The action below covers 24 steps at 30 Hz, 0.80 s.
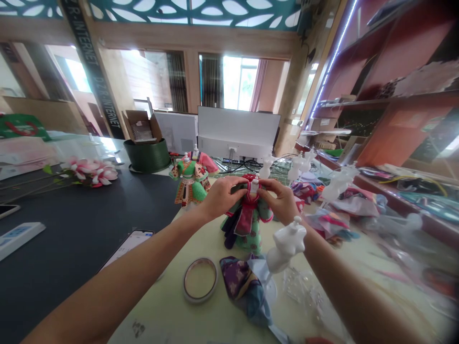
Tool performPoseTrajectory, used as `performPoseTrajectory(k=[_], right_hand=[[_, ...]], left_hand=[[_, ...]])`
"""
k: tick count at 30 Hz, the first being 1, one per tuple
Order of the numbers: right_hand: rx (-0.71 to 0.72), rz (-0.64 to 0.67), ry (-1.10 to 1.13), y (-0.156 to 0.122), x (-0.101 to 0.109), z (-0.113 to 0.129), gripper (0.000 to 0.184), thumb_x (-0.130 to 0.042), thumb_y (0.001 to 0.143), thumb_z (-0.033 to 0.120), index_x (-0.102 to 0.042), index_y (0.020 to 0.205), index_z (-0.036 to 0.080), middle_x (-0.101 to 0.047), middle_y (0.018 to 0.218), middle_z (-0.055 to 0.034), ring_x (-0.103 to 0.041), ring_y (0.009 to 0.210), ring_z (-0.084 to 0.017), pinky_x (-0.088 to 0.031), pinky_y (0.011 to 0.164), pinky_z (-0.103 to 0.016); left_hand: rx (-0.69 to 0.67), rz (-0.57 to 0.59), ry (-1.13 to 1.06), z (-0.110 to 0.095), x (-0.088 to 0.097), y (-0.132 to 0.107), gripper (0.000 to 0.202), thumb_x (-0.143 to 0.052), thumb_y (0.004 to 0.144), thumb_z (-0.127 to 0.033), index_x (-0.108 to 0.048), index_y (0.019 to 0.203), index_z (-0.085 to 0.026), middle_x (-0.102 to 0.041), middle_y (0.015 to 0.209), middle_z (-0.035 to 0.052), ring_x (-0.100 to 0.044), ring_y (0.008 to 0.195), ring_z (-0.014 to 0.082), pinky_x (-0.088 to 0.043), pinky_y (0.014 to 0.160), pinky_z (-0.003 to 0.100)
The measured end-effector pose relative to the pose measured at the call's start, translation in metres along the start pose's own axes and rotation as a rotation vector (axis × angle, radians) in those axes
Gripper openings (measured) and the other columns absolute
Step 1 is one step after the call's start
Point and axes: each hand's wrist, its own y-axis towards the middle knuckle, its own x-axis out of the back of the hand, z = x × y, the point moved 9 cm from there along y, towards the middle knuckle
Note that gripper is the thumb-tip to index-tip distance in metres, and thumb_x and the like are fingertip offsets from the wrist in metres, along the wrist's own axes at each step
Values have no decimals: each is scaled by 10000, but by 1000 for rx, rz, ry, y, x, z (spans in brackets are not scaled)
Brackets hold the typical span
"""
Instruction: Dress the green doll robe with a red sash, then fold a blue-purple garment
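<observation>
Both of my hands pinch the top of a small mannequin dressed in a red, pink and green costume (247,222), which stands upright on the pale table (168,306). My left hand (220,196) grips the costume's left shoulder and collar. My right hand (281,200) holds the right shoulder, its fingers closed at the neck. A bare white mannequin bust (287,243) stands just in front of my right forearm. A folded purple and blue cloth (242,286) lies below the dressed figure.
A tape roll (200,279) lies near the cloth. A finished green-dressed figure (190,184) stands at left. More white busts (337,184) and fabric pieces crowd the right. A phone (129,243), pink flowers (91,172), a green tub (147,155) and a monitor's back (238,131) are around.
</observation>
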Motion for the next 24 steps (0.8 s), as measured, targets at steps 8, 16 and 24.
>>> performPoseTrajectory(k=[8, 16, 24], right_hand=[[30, 38, -4, -3, -2, 0, 329, -690, 751, 351, -646, 1049, 216, -676, 1031, -59, -637, 950, -230, -501, 849, -387], [9, -6, -34, -12, 14, -2, 399, -664, 776, 340, -599, 1151, 219, -642, 1144, -76, -604, 1019, -230, -464, 923, -417], [-160, -152, 19, -53, 47, -37, 313, -635, 798, 414, -641, 1024, 197, -685, 955, -88, -649, 844, -229, -512, 776, -420]], left_hand=[[9, 16, -57, -1, -2, -1, 288, -678, 778, -278, -675, 1060, -216, -705, 1080, 54, -634, 1019, 228, -486, 908, 350], [164, -9, -189, 17, 6, -6, 354, -711, 731, -305, -663, 1069, -208, -700, 1056, 56, -619, 1018, 233, -461, 910, 346], [684, -201, -473, 96, 4, -70, 463, -611, 744, -575, -636, 927, -150, -688, 883, 71, -635, 820, 183, -471, 733, 289]])
